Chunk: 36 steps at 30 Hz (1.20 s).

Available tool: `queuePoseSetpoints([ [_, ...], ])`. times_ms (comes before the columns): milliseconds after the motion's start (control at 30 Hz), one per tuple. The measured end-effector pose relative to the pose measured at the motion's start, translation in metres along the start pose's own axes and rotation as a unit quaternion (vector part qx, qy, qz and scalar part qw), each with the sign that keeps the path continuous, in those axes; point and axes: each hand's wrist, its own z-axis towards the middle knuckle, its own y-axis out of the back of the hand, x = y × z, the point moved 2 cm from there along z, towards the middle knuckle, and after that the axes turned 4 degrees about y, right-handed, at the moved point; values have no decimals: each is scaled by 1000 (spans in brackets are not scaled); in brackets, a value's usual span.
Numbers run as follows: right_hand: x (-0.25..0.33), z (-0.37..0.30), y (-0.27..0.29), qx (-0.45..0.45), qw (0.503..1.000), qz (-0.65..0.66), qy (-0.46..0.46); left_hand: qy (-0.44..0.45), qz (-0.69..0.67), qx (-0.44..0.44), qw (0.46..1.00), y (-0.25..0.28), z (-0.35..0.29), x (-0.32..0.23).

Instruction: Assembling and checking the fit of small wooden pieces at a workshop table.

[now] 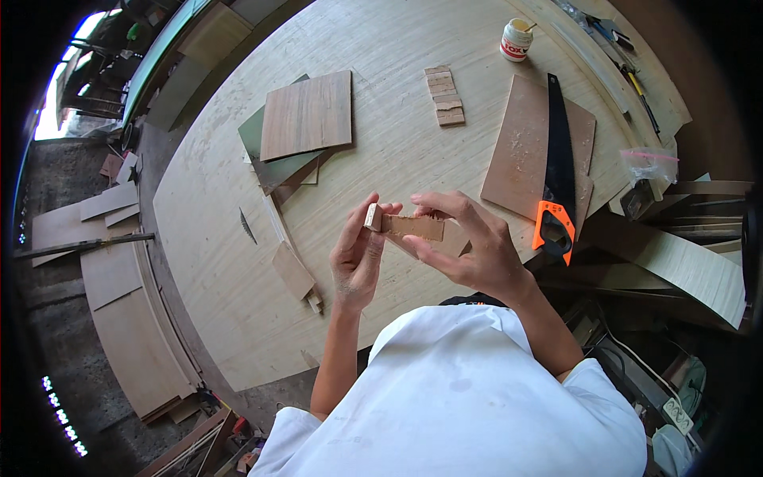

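In front of my chest, my left hand [358, 258] is closed on a small wooden block [373, 217] with a pale end, pinched between thumb and fingers. From the block a short brown wood strip [416, 228] extends to the right, its edges rough and splintery. My right hand [477, 242] curves around that strip, fingertips at its upper edge and thumb at its lower edge. Whether block and strip are joined, I cannot tell. Behind the strip, partly covered by my right hand, a flat wooden piece shows.
Square wooden panels [307, 115] are stacked on the table [381, 135] at far left. Several small wood strips [443, 95] lie in a row. A white jar [517, 40] stands open at the back. An orange-handled handsaw [559, 151] rests on a brown board [517, 143] at right.
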Motion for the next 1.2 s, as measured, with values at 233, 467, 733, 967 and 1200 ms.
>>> queuePoseSetpoints([
  [233, 1, 0, -1, 1, 999, -4, 41, 0, 28, -27, 999, 0, -3, -2],
  [467, 2, -1, -1, -13, 997, -31, 65, 10, -16, -35, 999, -3, -2, 0],
  [733, 1, -6, -3, -33, 998, -35, 48, 27, -39, -34, 998, -7, -1, 0],
  [967, 4, -8, -4, -52, 996, -45, 50, 44, -54, -30, 997, -11, -1, -2],
  [1200, 3, -12, -4, -43, 998, -33, 27, 68, -36, -45, 996, -9, -4, -2],
])
